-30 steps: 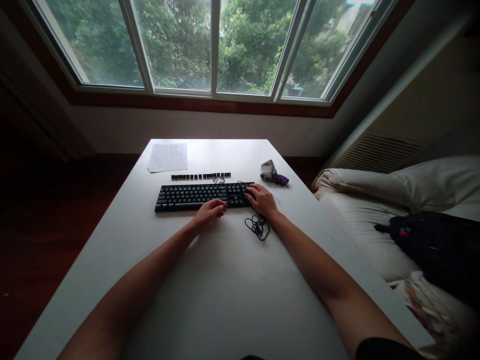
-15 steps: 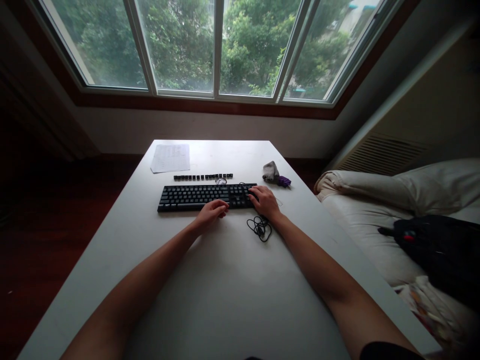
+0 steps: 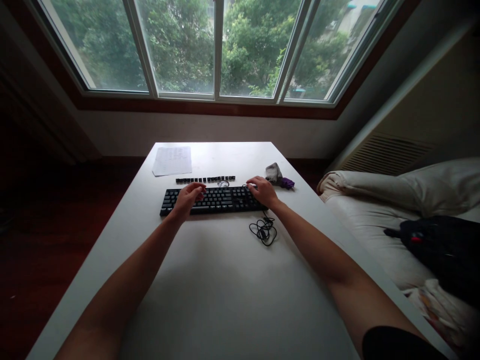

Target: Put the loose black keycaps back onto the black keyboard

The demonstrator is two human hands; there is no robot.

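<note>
Head view shows me the keyboard (image 3: pixel 221 204) on the worktop (image 3: pixel 210 285), 1 row of loose keycaps (image 3: pixel 204 179) beyond it and most keys seated, left hand (image 3: pixel 186 199) and right hand (image 3: pixel 263 192) at it, fingers bent, whether pinching anything I cannot tell.

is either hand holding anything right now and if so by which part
It can't be told. The left hand, over the keyboard, shows nothing held; the right hand is at the keyboard's right end, any grip hidden.
</note>
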